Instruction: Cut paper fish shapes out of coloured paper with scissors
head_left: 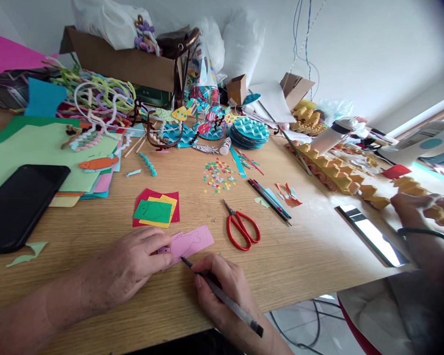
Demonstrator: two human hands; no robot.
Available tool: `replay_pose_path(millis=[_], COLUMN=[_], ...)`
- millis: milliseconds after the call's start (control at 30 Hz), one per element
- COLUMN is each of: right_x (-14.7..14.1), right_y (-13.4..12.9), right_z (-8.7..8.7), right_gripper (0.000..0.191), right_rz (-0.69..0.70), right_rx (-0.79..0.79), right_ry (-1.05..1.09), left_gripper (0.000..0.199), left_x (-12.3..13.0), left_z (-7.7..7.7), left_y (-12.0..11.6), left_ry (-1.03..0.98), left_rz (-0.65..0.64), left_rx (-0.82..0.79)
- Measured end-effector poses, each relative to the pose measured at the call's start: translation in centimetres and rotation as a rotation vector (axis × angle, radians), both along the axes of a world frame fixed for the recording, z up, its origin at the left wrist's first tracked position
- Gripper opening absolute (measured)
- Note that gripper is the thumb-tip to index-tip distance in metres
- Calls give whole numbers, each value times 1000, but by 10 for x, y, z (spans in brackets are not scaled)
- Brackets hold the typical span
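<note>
A pink paper slip (pixel 192 240) with a fish outline drawn on it lies near the table's front edge. The fingers of my left hand (pixel 133 264) are together and press on the slip's left end. My right hand (pixel 225 286) grips a pen (pixel 231 301), its tip touching the lower edge of the slip. Behind my left hand lie stacked papers, with a green piece (pixel 153 211) bearing a fish drawing on top of yellow and red ones. Red-handled scissors (pixel 243 229) rest slightly open to the right of the slip.
A black phone (pixel 24 207) and coloured sheets (pixel 48 158) lie at left. Confetti (pixel 219 175) and pencils (pixel 268 201) sit beyond the scissors. Blue wavy discs (pixel 248 132) are farther back. At right, another person's hand (pixel 416 212) is near egg cartons (pixel 329 172) and a second phone (pixel 370 234).
</note>
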State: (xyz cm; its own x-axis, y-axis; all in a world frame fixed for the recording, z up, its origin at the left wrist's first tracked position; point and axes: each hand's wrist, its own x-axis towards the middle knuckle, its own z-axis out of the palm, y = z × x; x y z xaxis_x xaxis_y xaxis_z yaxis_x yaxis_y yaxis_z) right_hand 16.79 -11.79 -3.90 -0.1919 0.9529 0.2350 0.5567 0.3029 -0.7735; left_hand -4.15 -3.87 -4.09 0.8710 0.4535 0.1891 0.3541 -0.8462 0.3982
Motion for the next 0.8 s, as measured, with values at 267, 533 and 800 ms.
replay_pose_path(millis=[267,533,800], right_x=[0,0,-1], right_y=[-2,-1,-1], right_z=[0,1,0], right_gripper=[14,13,15], right_rz=[-24,-25,-34], right_rx=[2,-13,23], right_ry=[2,-14,-8], left_gripper=[30,28,31], left_x=[1,1,0], left_z=[2,2,0], left_y=[0,1,0], left_ry=[-4,3,13], left_rz=[13,2,13], left_rx=[24,30,19])
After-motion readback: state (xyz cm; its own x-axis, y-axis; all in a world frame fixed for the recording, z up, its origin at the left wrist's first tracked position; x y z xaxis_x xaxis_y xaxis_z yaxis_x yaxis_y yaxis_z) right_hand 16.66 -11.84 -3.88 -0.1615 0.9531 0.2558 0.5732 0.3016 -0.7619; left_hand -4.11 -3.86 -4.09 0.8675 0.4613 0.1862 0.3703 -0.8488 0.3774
